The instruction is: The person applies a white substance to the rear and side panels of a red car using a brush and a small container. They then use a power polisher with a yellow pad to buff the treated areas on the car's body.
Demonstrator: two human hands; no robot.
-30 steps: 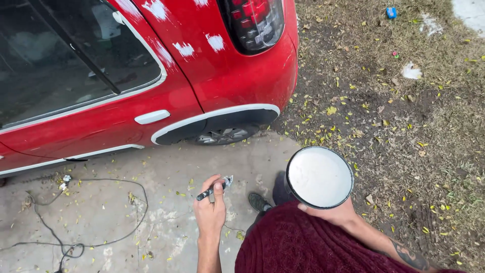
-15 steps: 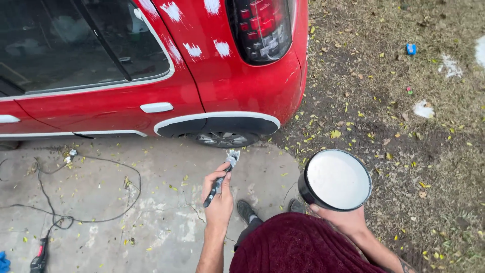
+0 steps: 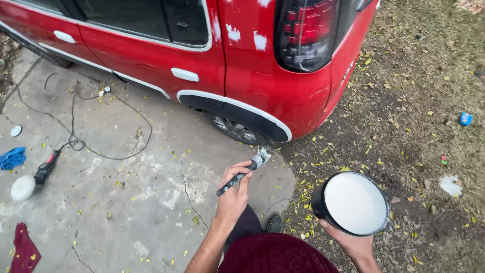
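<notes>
At the far left of the concrete floor lay a blue rag, a dark red cloth and a polishing machine with its white pad, its black cable trailing toward the red car. White patches dotted the car's rear panel, just left of the tail light.

Nearer the middle, the left hand was closed around the black handle of a brush, its pale-coated bristles pointing up toward the rear wheel. The brush looked light and stiff in the handle, soft at the tip; the mid-handle grip seemed to suit it.

On the right, the right hand cupped a black bucket from beneath, fingers curled under its base. Filled nearly to the rim with white paste, it probably weighed a fair bit and could slop if tilted, so support under the base looked wisest. Beyond lay dirt strewn with yellow leaves.
</notes>
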